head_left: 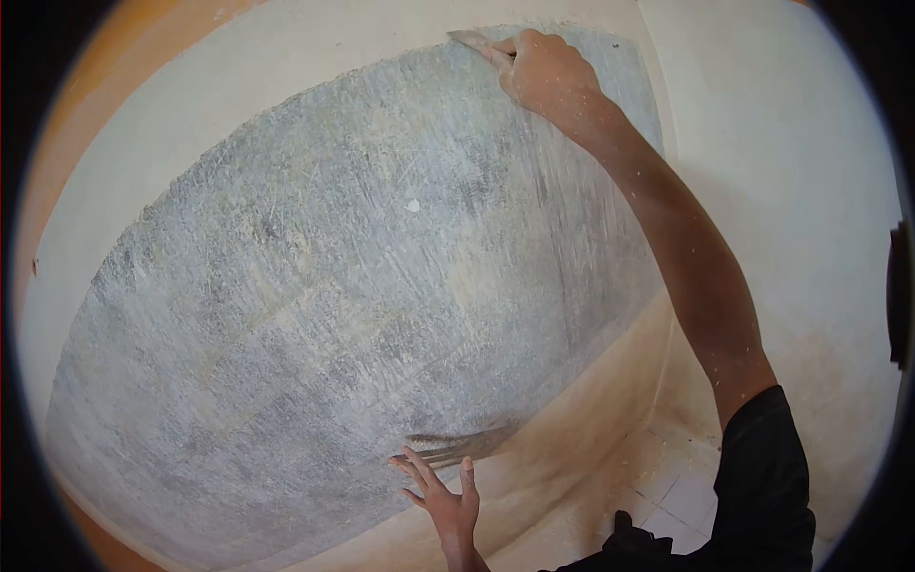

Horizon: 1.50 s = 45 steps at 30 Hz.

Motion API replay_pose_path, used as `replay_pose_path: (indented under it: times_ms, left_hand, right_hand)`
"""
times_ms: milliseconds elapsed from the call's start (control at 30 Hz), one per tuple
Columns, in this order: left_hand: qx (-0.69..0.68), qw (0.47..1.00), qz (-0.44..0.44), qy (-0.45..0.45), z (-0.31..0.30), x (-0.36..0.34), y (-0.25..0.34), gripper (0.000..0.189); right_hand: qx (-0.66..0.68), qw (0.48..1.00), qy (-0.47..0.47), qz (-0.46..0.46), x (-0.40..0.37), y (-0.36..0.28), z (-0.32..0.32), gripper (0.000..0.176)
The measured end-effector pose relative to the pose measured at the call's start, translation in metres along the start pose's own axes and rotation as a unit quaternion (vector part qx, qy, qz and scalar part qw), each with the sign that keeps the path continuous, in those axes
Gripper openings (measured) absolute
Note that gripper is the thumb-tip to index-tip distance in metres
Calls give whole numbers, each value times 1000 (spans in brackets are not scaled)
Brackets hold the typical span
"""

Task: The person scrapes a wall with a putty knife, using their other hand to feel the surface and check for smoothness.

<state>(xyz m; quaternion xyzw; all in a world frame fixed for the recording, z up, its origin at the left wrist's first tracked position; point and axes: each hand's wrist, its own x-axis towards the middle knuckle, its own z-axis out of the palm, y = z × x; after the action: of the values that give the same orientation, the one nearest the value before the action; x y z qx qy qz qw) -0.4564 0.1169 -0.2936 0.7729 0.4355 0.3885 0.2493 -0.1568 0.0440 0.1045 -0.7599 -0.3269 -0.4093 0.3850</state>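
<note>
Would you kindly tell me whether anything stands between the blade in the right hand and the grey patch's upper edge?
Nothing visible does: the right hand holds the blade with its tip at the upper edge of the grey patch, and the left hand is well below.

"Where's the right hand (555,78)?"
"At the top edge of the grey patch (324,257), gripping a blade (468,39)."
"And the left hand (449,502)?"
"Low down, spread wide, near dark marks (477,444); I can't tell whether it's touching."

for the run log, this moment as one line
right hand: holding blade | place: upper edge of grey patch | left hand: spread open
</note>
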Motion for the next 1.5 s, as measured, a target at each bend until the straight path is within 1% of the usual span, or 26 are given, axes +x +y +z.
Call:
replay_pose_path:
  times_ms: [167,233,267,333,367,433,467,533,667,733,867,967,1033,1067,1133,1233,1267,1300,1333,1367,1433,1467,1500]
  left_hand:
    - [-5,1000,2,-1,-3,-1,3,97]
    - [0,1000,5,-7,-3,-2,3,96]
    - [0,1000,4,-7,-3,-2,3,96]
    - [-6,1000,4,-4,-2,-1,2,96]
    - [-9,1000,4,-5,-3,-2,0,96]
    - [-10,1000,9,-4,-3,2,0,95]
    - [-10,1000,10,-2,-2,1,1,94]
    - [-5,1000,10,-2,-4,-2,-1,94]
    - [-19,1000,-5,-1,-7,-3,-4,92]
    - [-18,1000,-4,-6,-5,-2,-3,92]
    - [-22,1000,-3,-5,-8,0,-3,92]
    - [-16,1000,-6,-13,-8,-2,-1,94]
    - [-15,1000,0,-12,-7,0,1,94]
    - [-17,1000,-3,-14,-9,0,0,93]
    - [-22,1000,-9,-10,-9,-3,-2,93]
    - [-20,1000,-7,-11,-10,0,0,93]
    - [-25,999,-19,-15,-11,-1,1,93]
    - [-29,999,-35,-22,-11,-2,3,93]
    - [-30,999,-36,-24,-10,-2,3,93]
    - [-22,999,-31,-24,-10,-2,2,93]
    - [-17,999,-26,-15,-8,0,4,93]
    - [-12,999,-27,-20,-8,0,5,93]
    - [-7,999,-28,-25,-8,1,7,94]
  right_hand:
    - [21,1000,-15,8,-9,-7,-3,39]
    - [21,999,27,6,3,1,4,39]
    - [20,999,28,9,-3,0,0,39]
    - [0,999,-33,13,-15,-3,-9,39]
    - [0,999,-31,12,-11,-3,-6,39]
    - [8,1000,19,2,2,0,0,38]
    - [4,1000,17,3,1,2,-3,38]
    - [14,999,-29,9,-4,6,-10,39]
    - [29,999,-27,27,-4,11,0,38]
    - [19,1000,10,-2,3,18,3,37]
    - [35,999,0,-17,-1,23,2,36]
    - [47,999,-15,16,-4,27,2,36]
    - [16,1000,-18,17,-6,22,-2,37]
    - [16,1000,-17,17,-4,25,1,37]
    - [37,999,26,12,4,29,13,37]
    - [81,996,34,33,24,29,8,38]
    - [78,996,37,32,19,27,3,38]
    - [59,998,12,22,2,21,-2,37]
    - [40,999,-15,13,-15,17,-4,37]
    - [40,999,-18,13,-30,19,0,37]
    - [77,997,3,-18,-45,24,10,35]
    - [81,996,3,-22,-39,25,12,35]
    - [65,997,27,-34,-30,26,13,33]
